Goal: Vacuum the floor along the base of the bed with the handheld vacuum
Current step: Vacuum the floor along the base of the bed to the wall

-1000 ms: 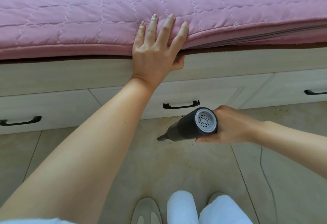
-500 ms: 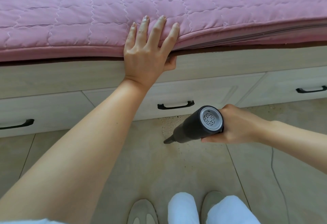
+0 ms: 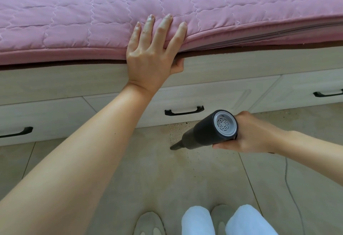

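My right hand [image 3: 250, 134] grips a dark handheld vacuum [image 3: 206, 132] with a grey vented end cap. Its narrow nozzle [image 3: 174, 147] points down and left, with its tip at the tiled floor [image 3: 152, 175], a little in front of the bed base [image 3: 213, 95]. Fine brown crumbs [image 3: 177, 126] lie on the floor along the base, just above the nozzle and further right. My left hand [image 3: 154, 54] lies flat on the edge of the pink quilted mattress [image 3: 74, 21], fingers spread on top and thumb tucked under the edge.
The pale wooden bed base has drawers with black handles: one [image 3: 184, 111] right behind the vacuum, others at far left [image 3: 17, 132] and far right [image 3: 327, 93]. A thin cable [image 3: 289, 182] runs across the floor on the right. My slippers [image 3: 148, 223] and white trouser legs [image 3: 198, 220] are at the bottom.
The vacuum has shifted a little to the right along the bed base, and the view has drifted with it. My left hand has stayed on the mattress edge.
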Tool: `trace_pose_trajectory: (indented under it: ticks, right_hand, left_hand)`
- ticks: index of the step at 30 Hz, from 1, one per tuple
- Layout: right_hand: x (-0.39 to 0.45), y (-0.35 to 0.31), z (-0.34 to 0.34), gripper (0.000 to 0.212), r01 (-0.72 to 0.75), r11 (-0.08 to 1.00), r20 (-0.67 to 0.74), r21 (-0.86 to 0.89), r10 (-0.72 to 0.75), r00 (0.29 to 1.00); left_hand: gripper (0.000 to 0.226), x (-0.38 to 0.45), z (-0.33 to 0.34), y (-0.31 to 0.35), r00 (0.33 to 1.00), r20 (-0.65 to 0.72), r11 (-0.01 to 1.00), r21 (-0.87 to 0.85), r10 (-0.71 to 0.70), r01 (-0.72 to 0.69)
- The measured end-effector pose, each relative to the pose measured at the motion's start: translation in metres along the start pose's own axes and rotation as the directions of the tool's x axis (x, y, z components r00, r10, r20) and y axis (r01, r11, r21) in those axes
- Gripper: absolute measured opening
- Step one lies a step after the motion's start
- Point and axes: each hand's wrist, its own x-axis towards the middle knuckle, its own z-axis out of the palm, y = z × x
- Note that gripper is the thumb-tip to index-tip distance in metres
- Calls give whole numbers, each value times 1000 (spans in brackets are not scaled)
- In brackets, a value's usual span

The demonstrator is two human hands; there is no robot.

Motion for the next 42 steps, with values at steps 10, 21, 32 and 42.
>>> trace_pose_trajectory:
  ticks: [10, 21, 32, 42]
  right_hand:
    - [8, -7, 3, 38, -45, 993, -38, -106, 41, 998]
    - [-1, 1, -1, 39, -34, 996, -23, -87, 32, 999]
    - [19, -5, 9, 47, -53, 982, -85, -181, 38, 996]
    - [19, -2, 13, 55, -50, 982, -97, -183, 33, 995]
  left_hand:
    - [62, -1, 1, -1, 1000, 3, 1000, 12, 14, -14]
    - [70, -1, 1, -1, 1000, 5, 1000, 5, 20, -20]
    - [68, -1, 2, -1, 1000, 10, 1000, 17, 23, -23]
    - [64, -1, 2, -1, 1000, 4, 1000, 18, 6, -6]
